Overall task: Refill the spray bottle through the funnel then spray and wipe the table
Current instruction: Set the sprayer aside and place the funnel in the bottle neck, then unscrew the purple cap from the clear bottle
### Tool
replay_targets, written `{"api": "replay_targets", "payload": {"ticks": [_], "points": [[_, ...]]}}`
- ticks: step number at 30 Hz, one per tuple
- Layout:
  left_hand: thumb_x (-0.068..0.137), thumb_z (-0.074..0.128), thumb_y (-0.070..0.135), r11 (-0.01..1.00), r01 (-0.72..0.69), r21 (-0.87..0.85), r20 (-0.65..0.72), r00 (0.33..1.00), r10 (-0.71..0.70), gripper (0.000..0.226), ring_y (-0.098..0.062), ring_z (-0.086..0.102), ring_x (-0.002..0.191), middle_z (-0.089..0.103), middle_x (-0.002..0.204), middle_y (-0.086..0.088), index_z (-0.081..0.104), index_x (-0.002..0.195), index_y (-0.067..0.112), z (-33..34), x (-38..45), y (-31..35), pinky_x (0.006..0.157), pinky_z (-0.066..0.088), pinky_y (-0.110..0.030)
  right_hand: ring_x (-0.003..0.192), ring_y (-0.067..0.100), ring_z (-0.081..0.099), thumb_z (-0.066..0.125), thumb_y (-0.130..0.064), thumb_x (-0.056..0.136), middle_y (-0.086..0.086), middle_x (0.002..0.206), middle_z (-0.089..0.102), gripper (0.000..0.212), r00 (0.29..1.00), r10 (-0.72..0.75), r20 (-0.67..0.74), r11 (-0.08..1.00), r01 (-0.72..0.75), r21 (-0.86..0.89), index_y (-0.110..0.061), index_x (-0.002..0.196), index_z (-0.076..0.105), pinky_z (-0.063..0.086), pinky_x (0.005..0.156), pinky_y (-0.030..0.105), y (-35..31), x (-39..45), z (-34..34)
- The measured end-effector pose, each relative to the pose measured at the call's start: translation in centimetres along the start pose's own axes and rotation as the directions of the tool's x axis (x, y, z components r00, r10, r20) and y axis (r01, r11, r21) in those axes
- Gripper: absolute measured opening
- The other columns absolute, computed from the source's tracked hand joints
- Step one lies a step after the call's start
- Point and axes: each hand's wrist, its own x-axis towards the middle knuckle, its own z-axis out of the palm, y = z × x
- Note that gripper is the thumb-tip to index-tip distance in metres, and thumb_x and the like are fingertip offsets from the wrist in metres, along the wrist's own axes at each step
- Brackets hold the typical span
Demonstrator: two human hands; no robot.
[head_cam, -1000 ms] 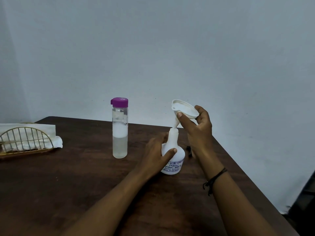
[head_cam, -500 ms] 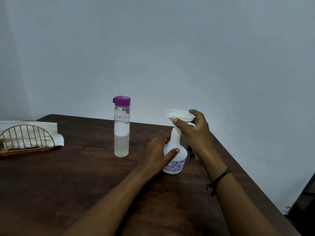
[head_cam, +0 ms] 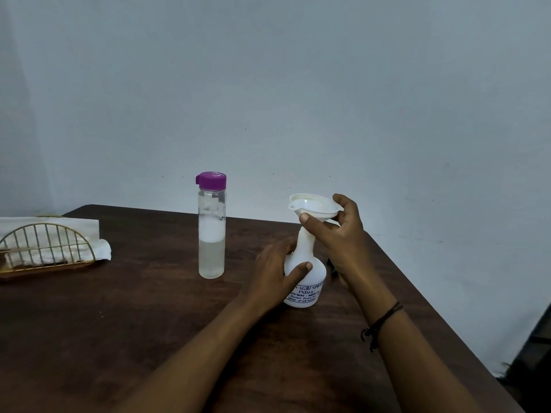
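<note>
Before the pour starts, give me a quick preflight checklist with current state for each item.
1. Funnel seated in the neck of the spray bottle: ok, it sits upright on top.
2. Funnel steadied: ok, right hand pinches its rim.
3. Spray bottle braced on the table: ok, left hand holds its body.
4. Refill bottle has liquid: ok, roughly a third full below a white foamy layer.
5. Purple cap off: not ok, it is on.
6. Free hand for pouring: not ok, both are busy.
</note>
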Motion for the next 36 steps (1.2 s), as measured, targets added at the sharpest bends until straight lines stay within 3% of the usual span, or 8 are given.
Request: {"api": "replay_targets", "payload": {"ticks": [4,7,9,14,21,25,30,36], "points": [[0.092,0.06,0.052,1.0,-0.004,-0.01,-0.001,1.0,0.004,0.05,-0.002,0.052,0.112,0.062,0.132,0.008,0.054,0.136,0.027,-0.2,0.0,0.2,0.096,0.046,-0.028,0.103,0.005,0.063,0.083,-0.032,0.076,0.003,0.135,0.053,0.082,1.0,-0.022,0.016,1.0,0.022,-0.017,-0.026,0.142,0.035,0.054,0.068,0.012,0.4,-0.1,0.1],[0.093,0.059,0.05,1.0,-0.016,-0.019,-0.004,1.0,0.015,0.049,-0.001,0.051,0.112,0.062,0.132,0.008,0.055,0.136,0.026,-0.4,0.0,0.4,0.094,0.045,-0.024,0.117,0.018,0.061,0.085,-0.033,0.073,0.002,0.14,0.048,0.091,0.999,-0.046,-0.017,0.999,0.046,-0.025,-0.03,0.144,0.029,0.057,0.089,0.034,0.9,-0.2,0.2],[0.094,0.058,0.05,1.0,-0.009,-0.015,0.002,1.0,0.009,0.049,-0.003,0.052,0.115,0.062,0.134,0.007,0.056,0.137,0.026,-0.4,0.0,0.3,0.096,0.045,-0.025,0.119,0.017,0.058,0.084,-0.034,0.073,0.0,0.141,0.043,0.092,0.992,-0.109,-0.068,0.992,0.104,-0.073,-0.029,0.145,0.027,0.055,0.093,0.039,1.0,-0.6,0.3],[0.094,0.055,0.053,1.0,0.018,0.021,-0.026,1.0,-0.017,0.051,-0.01,0.054,0.121,0.061,0.136,0.004,0.055,0.137,0.026,-0.6,0.3,0.1,0.098,0.047,-0.03,0.116,0.013,0.053,0.081,-0.037,0.076,-0.001,0.137,0.044,0.079,0.891,-0.408,-0.2,0.885,0.332,-0.326,-0.02,0.141,0.038,0.046,0.089,0.022,0.5,-2.3,0.8],[0.092,0.048,0.049,0.997,-0.071,-0.012,-0.247,0.967,0.066,0.046,-0.014,0.059,0.1,0.068,0.111,0.001,0.063,0.119,0.015,-2.6,0.9,0.8,0.083,0.056,-0.041,0.109,0.023,0.054,0.077,-0.018,0.079,0.009,0.12,0.055,0.05,0.73,-0.668,-0.14,0.706,0.565,-0.426,-0.002,0.122,0.055,0.049,0.09,0.038,0.1,-3.6,2.3],[0.094,0.056,0.036,0.995,-0.095,-0.025,-0.383,0.92,0.079,0.032,-0.013,0.062,0.099,0.069,0.107,0.004,0.064,0.118,0.016,-4.3,1.4,1.2,0.083,0.056,-0.034,0.109,0.024,0.056,0.073,-0.013,0.082,0.008,0.12,0.057,0.043,0.732,-0.681,-0.039,0.685,0.617,-0.386,-0.004,0.121,0.057,0.051,0.088,0.039,0.1,-4.5,3.4],[0.094,0.06,0.021,0.988,-0.146,-0.041,-0.536,0.838,0.102,0.018,-0.012,0.062,0.089,0.064,0.097,0.009,0.067,0.107,0.012,-6.8,1.5,1.9,0.07,0.045,-0.008,0.096,0.017,0.059,0.072,-0.011,0.082,0.008,0.116,0.057,0.044,0.723,-0.69,0.046,0.674,0.664,-0.324,-0.01,0.121,0.052,0.045,0.082,0.013,0.3,-5.3,4.8],[0.092,0.06,0.024,0.995,-0.094,0.021,-0.587,0.805,0.088,0.018,-0.015,0.058,0.087,0.064,0.098,0.0,0.065,0.104,0.011,-9.2,0.9,-0.3,0.069,0.042,-0.008,0.099,0.009,0.063,0.071,-0.009,0.084,0.004,0.115,0.062,0.041,0.773,-0.623,0.117,0.732,0.63,-0.261,-0.004,0.123,0.057,0.053,0.079,0.016,1.0,-5.7,6.2]]}}
